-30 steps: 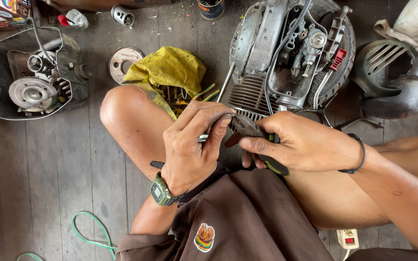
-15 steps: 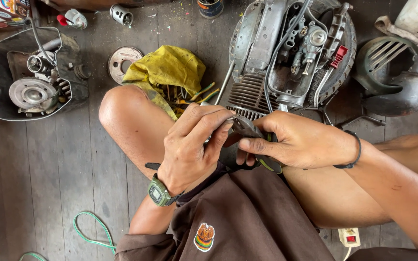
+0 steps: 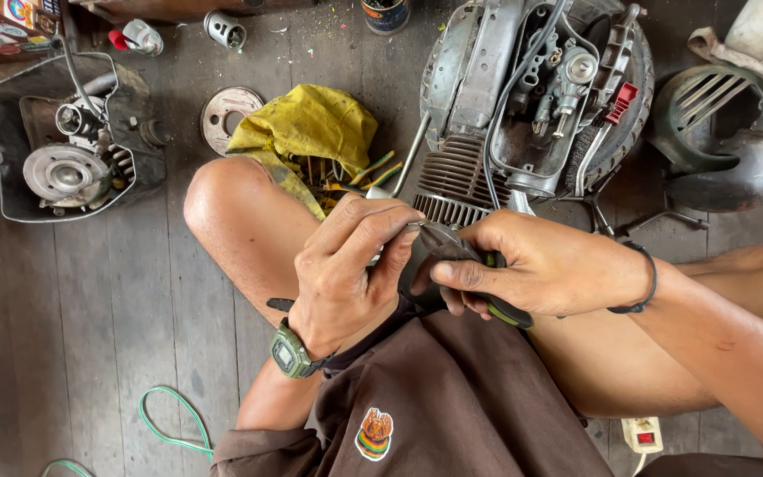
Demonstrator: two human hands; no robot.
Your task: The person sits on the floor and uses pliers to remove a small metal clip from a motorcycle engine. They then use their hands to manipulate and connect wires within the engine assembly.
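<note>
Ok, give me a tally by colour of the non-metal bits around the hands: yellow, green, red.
Yellow: 1, the crumpled yellow cloth
Green: 2, the looped green cord and the green digital wristwatch
Red: 2, the red plastic clip on the engine and the red cap
Total: 5

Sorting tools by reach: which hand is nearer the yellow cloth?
Left. The left hand sits just below-right of the yellow cloth; the right hand is farther right, gripping pliers.
</note>
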